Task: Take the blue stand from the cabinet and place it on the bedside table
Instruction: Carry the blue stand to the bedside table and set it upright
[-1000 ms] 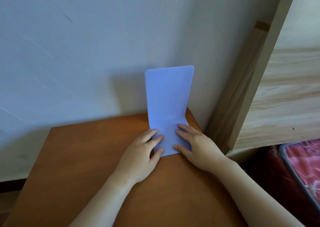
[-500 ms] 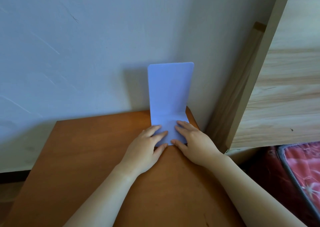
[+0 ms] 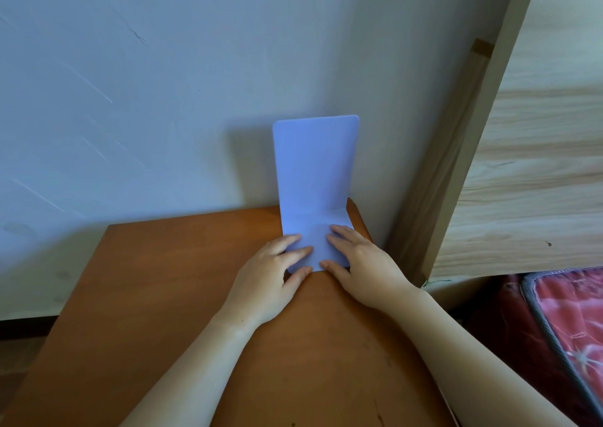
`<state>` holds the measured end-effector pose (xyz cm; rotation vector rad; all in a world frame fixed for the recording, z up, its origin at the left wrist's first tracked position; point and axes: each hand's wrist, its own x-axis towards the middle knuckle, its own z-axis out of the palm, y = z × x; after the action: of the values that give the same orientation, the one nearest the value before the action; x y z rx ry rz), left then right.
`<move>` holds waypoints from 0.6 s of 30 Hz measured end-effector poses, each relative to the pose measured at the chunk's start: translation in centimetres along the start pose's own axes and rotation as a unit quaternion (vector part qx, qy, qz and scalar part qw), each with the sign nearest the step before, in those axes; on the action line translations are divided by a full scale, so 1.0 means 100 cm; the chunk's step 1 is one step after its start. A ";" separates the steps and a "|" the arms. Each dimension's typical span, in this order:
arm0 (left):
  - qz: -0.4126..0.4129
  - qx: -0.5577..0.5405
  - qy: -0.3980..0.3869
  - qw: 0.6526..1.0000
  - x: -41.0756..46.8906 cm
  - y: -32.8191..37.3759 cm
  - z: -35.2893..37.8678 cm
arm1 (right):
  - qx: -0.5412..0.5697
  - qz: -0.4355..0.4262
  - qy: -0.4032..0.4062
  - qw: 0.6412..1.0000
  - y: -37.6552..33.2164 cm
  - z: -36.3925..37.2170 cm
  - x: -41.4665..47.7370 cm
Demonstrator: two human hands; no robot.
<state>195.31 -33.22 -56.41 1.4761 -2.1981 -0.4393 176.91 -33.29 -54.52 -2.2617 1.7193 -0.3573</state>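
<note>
- The blue stand (image 3: 315, 168) sits on the bedside table (image 3: 182, 296), at the table's far right corner, close against the pale wall (image 3: 146, 100).
- It is L-shaped: 1 tall panel stands upright and 1 short foot lies flat on the wood toward the person.
- The left hand (image 3: 272, 281) lies palm down with fingers spread flat; its fingertips press on the left part of the foot, not curled around anything.
- The right hand (image 3: 360, 260) lies the same way, fingers flat on the right part of the foot, the thumb at the foot's near edge.
- The 2 hands are near each other, with a strip of blue showing between them.
- A light wooden bed frame (image 3: 535, 152) rises just right of the table, with a red patterned mattress (image 3: 574, 315) below it.
</note>
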 end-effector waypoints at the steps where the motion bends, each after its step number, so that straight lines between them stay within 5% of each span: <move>1: 0.001 0.002 -0.001 1.000 0.000 0.000 0.000 | -0.002 0.001 0.000 1.000 0.000 0.000 -0.001; 18: -0.024 0.013 -0.035 0.999 -0.001 0.006 -0.013 | 0.018 0.008 0.009 1.000 -0.007 -0.008 -0.004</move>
<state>195.58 -32.87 -54.99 1.5533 -2.2330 -0.4863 177.10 -32.80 -53.50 -2.2243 1.7253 -0.4033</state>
